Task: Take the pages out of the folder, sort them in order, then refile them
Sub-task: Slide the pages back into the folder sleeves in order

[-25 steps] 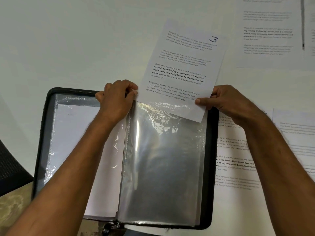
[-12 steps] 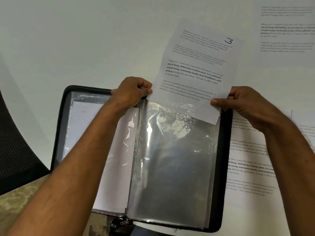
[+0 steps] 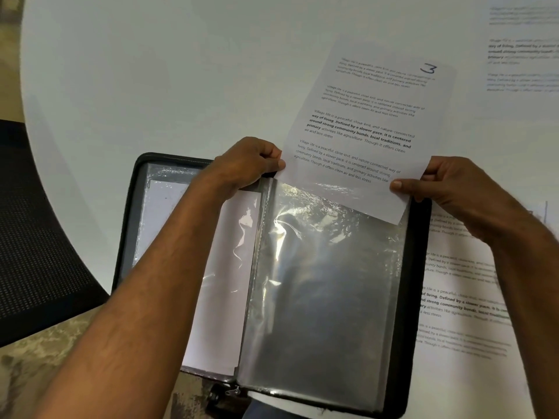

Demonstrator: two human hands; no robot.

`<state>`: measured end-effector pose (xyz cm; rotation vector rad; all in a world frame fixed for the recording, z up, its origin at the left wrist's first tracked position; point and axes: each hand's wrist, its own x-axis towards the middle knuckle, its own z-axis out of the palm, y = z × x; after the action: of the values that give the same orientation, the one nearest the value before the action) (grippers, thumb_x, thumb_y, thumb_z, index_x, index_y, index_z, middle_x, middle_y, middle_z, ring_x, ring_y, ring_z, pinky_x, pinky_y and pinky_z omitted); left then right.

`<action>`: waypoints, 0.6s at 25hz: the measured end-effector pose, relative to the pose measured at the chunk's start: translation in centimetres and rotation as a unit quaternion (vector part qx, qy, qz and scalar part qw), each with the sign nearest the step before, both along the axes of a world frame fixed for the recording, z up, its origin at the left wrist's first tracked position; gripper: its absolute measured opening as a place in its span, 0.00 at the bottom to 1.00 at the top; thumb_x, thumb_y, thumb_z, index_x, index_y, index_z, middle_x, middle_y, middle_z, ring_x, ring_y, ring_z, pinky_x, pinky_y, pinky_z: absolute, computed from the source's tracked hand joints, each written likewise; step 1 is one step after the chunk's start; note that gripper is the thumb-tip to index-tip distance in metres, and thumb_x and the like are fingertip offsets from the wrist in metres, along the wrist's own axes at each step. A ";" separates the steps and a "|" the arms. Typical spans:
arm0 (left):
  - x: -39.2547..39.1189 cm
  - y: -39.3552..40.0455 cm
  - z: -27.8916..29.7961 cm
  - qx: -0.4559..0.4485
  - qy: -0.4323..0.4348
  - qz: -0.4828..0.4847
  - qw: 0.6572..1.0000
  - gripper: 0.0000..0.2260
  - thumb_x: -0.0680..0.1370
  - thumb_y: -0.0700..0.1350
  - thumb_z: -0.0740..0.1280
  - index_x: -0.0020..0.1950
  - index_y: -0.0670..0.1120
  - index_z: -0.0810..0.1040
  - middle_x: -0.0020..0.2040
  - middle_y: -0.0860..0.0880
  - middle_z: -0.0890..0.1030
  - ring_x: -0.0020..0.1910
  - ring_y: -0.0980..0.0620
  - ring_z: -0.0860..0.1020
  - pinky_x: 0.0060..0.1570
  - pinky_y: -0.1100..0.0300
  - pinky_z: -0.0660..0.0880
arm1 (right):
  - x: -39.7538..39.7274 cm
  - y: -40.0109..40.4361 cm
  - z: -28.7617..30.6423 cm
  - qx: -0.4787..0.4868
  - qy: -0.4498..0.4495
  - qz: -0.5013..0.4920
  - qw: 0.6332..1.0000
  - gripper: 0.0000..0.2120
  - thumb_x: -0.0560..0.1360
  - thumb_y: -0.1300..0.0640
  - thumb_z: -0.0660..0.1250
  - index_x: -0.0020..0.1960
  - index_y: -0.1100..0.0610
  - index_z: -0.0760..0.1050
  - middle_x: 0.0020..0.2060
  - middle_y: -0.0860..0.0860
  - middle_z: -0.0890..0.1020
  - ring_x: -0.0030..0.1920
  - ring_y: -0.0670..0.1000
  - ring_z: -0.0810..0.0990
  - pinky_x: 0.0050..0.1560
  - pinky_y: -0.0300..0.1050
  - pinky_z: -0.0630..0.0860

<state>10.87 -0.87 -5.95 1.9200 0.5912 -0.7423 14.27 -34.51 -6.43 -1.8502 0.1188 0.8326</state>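
Page 3 (image 3: 363,131) barely deeper in sleeve (image 3: 326,282)

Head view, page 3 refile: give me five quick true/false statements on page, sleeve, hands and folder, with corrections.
1. The page held at the sleeve bears a handwritten 3. True.
2. The page is fully inside the clear sleeve. False: only its lower edge is in the sleeve's top opening; most of it sticks out above.
3. The right hand pinches the page's lower right edge. True.
4. The left hand lies flat on the table. False: its fingers are curled at the sleeve's top left corner, beside the page.
5. The folder is zipped shut. False: it lies open, with a filled sleeve on its left side.
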 end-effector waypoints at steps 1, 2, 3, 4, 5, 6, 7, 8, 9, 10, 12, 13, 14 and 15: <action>0.1 0.0 0.0 -0.002 0.005 -0.004 1.000 0.14 0.82 0.41 0.71 0.36 0.48 0.77 0.32 0.53 0.77 0.31 0.57 0.76 0.46 0.56 0.83 | 0.0 0.0 0.0 0.001 0.004 0.001 1.000 0.12 0.74 0.59 0.75 0.57 0.52 0.83 0.46 0.42 0.88 0.41 0.37 0.85 0.37 0.26 0.75; 0.1 0.1 0.1 -0.002 0.011 -0.010 1.000 0.14 0.82 0.41 0.70 0.36 0.48 0.77 0.32 0.53 0.77 0.31 0.58 0.76 0.46 0.56 0.83 | 0.1 0.0 -0.1 0.002 0.009 0.003 1.000 0.14 0.73 0.59 0.76 0.59 0.53 0.83 0.47 0.43 0.88 0.43 0.38 0.86 0.38 0.26 0.76; 0.2 0.2 0.1 -0.001 0.016 -0.016 1.000 0.14 0.82 0.41 0.70 0.36 0.48 0.77 0.33 0.53 0.77 0.31 0.58 0.76 0.46 0.56 0.83 | 0.1 0.0 -0.2 0.002 0.013 0.004 1.000 0.17 0.73 0.58 0.76 0.61 0.53 0.83 0.49 0.44 0.88 0.45 0.40 0.86 0.39 0.27 0.77; 0.3 0.3 0.1 0.001 0.020 -0.022 1.000 0.14 0.82 0.41 0.70 0.36 0.48 0.76 0.33 0.53 0.76 0.31 0.58 0.76 0.45 0.57 0.83 | 0.1 0.0 -0.2 0.003 0.015 0.004 1.000 0.18 0.73 0.58 0.76 0.63 0.54 0.82 0.50 0.45 0.88 0.47 0.41 0.87 0.41 0.28 0.77; 0.3 0.4 0.1 0.002 0.021 -0.025 0.999 0.15 0.82 0.41 0.70 0.36 0.48 0.75 0.33 0.52 0.76 0.31 0.58 0.76 0.44 0.58 0.83 | 0.1 0.1 -0.3 0.003 0.015 0.003 1.000 0.20 0.73 0.58 0.76 0.64 0.54 0.81 0.51 0.45 0.88 0.48 0.42 0.87 0.42 0.29 0.78; 0.3 0.4 0.0 0.002 0.021 -0.027 0.999 0.16 0.83 0.41 0.69 0.35 0.48 0.74 0.33 0.52 0.75 0.30 0.59 0.75 0.41 0.60 0.82 | 0.1 0.1 -0.3 0.003 0.013 0.001 1.000 0.20 0.72 0.58 0.76 0.64 0.54 0.81 0.51 0.44 0.88 0.49 0.42 0.87 0.43 0.30 0.78; 0.3 0.4 0.0 0.001 0.019 -0.026 0.999 0.16 0.83 0.41 0.69 0.36 0.48 0.74 0.34 0.52 0.75 0.29 0.59 0.75 0.39 0.61 0.81 | 0.2 0.1 -0.3 0.003 0.012 0.000 1.000 0.21 0.72 0.58 0.76 0.65 0.54 0.81 0.51 0.44 0.88 0.49 0.43 0.87 0.45 0.32 0.78; 0.3 0.4 -0.1 0.001 0.015 -0.022 1.000 0.15 0.83 0.41 0.69 0.36 0.47 0.73 0.34 0.51 0.74 0.29 0.59 0.75 0.38 0.62 0.80 | 0.2 0.1 -0.3 0.003 0.012 -0.001 1.000 0.21 0.72 0.58 0.76 0.65 0.54 0.81 0.51 0.44 0.88 0.49 0.43 0.87 0.45 0.32 0.78; 0.2 0.3 -0.3 0.000 0.008 -0.017 1.000 0.15 0.83 0.42 0.69 0.36 0.47 0.73 0.35 0.51 0.74 0.29 0.59 0.74 0.39 0.62 0.80 | 0.2 0.0 -0.3 0.003 0.012 -0.001 1.000 0.21 0.73 0.58 0.76 0.65 0.54 0.80 0.50 0.44 0.88 0.48 0.42 0.87 0.43 0.30 0.78; 0.2 0.3 -0.5 0.002 0.000 -0.011 1.000 0.14 0.82 0.42 0.70 0.37 0.47 0.74 0.35 0.50 0.74 0.30 0.58 0.74 0.39 0.61 0.80 | 0.2 0.0 -0.3 0.003 0.013 -0.001 1.000 0.21 0.73 0.59 0.75 0.65 0.55 0.80 0.50 0.44 0.88 0.46 0.41 0.87 0.40 0.28 0.77; 0.1 0.2 -0.7 0.006 -0.008 -0.007 1.000 0.11 0.81 0.42 0.71 0.40 0.45 0.77 0.37 0.48 0.75 0.33 0.56 0.75 0.42 0.58 0.81 | 0.1 -0.1 -0.3 -0.001 0.015 0.000 1.000 0.20 0.74 0.59 0.75 0.65 0.55 0.80 0.48 0.43 0.88 0.43 0.39 0.86 0.38 0.26 0.76; 0.1 0.2 -0.7 0.004 -0.007 -0.005 1.000 0.08 0.81 0.43 0.72 0.42 0.44 0.79 0.38 0.48 0.75 0.34 0.55 0.75 0.44 0.57 0.81 | 0.0 -0.1 -0.2 -0.004 0.017 0.001 1.000 0.20 0.74 0.59 0.75 0.65 0.55 0.80 0.48 0.43 0.88 0.42 0.39 0.86 0.38 0.27 0.76; 0.1 0.2 -0.6 0.001 -0.003 -0.004 1.000 0.07 0.81 0.43 0.72 0.44 0.44 0.80 0.39 0.48 0.76 0.34 0.55 0.76 0.45 0.57 0.82 | 0.0 -0.1 -0.2 -0.004 0.019 0.002 1.000 0.20 0.73 0.59 0.75 0.65 0.54 0.80 0.48 0.44 0.88 0.42 0.39 0.86 0.39 0.28 0.76; 0.2 0.2 -0.5 0.001 -0.001 -0.007 1.000 0.07 0.81 0.43 0.72 0.44 0.44 0.80 0.38 0.48 0.77 0.34 0.56 0.76 0.45 0.57 0.82 | 0.0 -0.1 -0.1 -0.005 0.021 0.004 1.000 0.20 0.73 0.58 0.75 0.65 0.54 0.80 0.48 0.43 0.88 0.42 0.39 0.86 0.41 0.30 0.76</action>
<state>11.02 -0.65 -6.49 1.9286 0.5788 -0.7491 14.30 -34.57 -6.54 -1.8445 0.1427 0.8785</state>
